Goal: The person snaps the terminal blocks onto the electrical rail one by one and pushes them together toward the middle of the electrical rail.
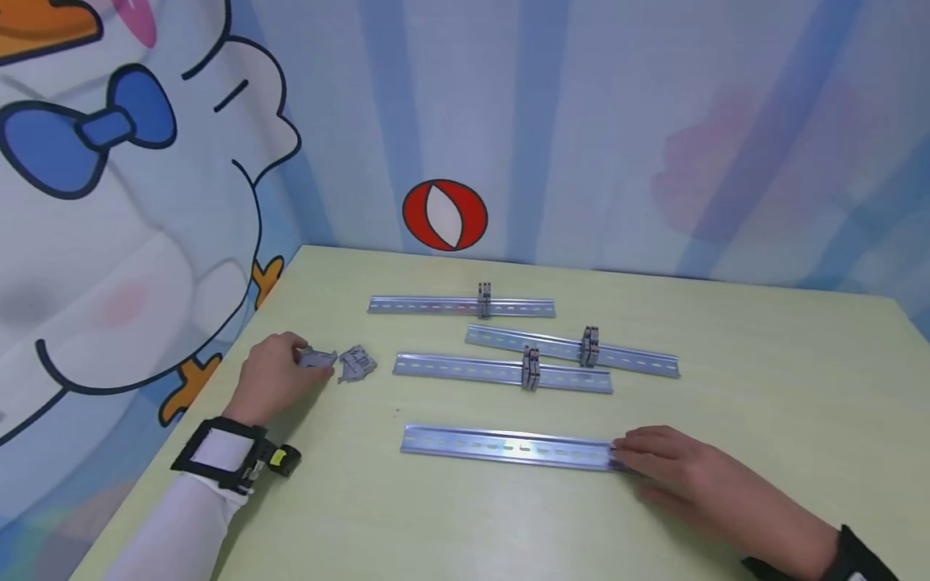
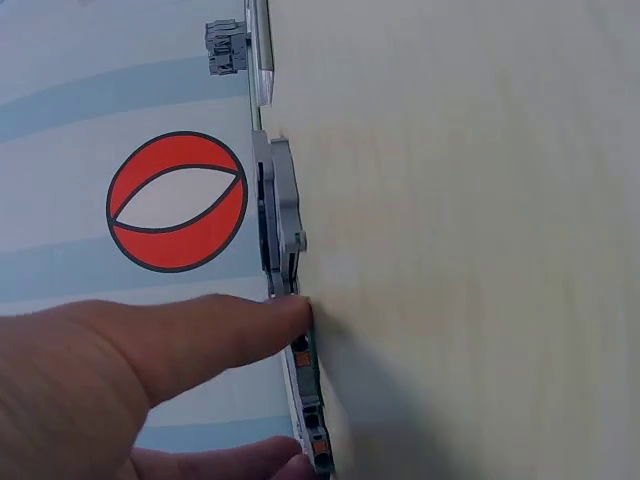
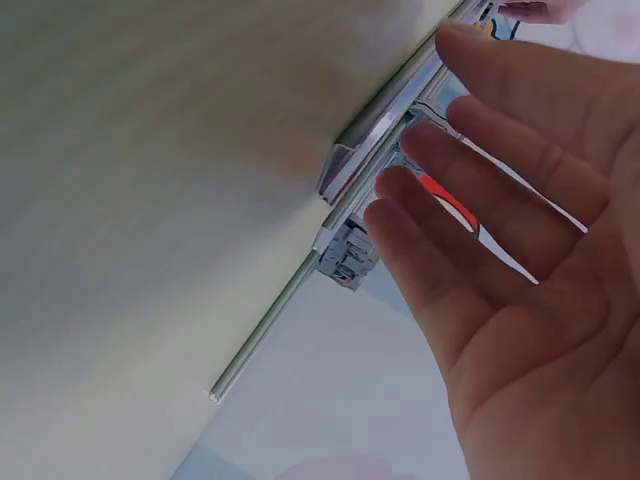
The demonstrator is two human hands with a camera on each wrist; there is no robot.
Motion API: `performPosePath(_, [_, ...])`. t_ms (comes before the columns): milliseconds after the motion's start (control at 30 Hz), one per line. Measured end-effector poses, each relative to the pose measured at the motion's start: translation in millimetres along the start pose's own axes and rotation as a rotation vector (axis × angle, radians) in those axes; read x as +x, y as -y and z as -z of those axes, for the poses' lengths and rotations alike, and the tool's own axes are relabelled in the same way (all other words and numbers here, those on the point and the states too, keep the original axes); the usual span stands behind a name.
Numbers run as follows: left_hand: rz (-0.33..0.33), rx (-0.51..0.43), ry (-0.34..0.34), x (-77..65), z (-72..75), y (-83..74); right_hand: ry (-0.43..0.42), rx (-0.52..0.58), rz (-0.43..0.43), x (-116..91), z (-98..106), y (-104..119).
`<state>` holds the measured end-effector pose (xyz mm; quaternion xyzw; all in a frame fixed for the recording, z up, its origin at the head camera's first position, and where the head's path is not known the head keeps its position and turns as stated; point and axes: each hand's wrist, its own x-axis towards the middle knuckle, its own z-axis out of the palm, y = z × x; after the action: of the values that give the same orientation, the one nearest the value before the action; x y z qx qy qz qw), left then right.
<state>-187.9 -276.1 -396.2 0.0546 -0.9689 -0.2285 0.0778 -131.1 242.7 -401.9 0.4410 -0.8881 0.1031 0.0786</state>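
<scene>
My left hand (image 1: 270,378) pinches a flat grey terminal block (image 1: 318,358) at the left of the table; orange spots show along its edge (image 2: 303,357) in the left wrist view. Just right of it lies a second grey terminal block (image 1: 357,364), apart from the rails. My right hand (image 1: 693,474) is at the right end of the nearest slotted metal DIN rail (image 1: 501,446), fingers loosely extended. In the right wrist view the palm of the right hand (image 3: 530,230) shows, holding nothing. No block sits on the visible part of that rail.
Farther back lie three more DIN rails: a rear one (image 1: 421,306), a right one (image 1: 501,336) and a middle one (image 1: 458,367). Each carries upright terminal blocks (image 1: 531,369). A pale yellow table (image 1: 763,387) meets a cartoon-printed wall (image 1: 596,145) behind and at left.
</scene>
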Motion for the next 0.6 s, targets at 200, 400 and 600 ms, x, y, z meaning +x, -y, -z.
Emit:
performPosePath(200, [-0.057,-0.025,-0.071,-2.9,3.7,-1.1,0.024,-0.029,0.052,-7.7,-3.1,2.6])
performPosePath(400, [-0.100,-0.062,-0.088,-8.3,10.2,-4.8,0.089,-0.007,0.018,-7.1,-1.6,7.0])
performPosePath(600, [-0.115,-0.054,-0.007,-14.5,19.5,-19.3,0.104,0.034,-0.021,-6.6,-0.8,8.1])
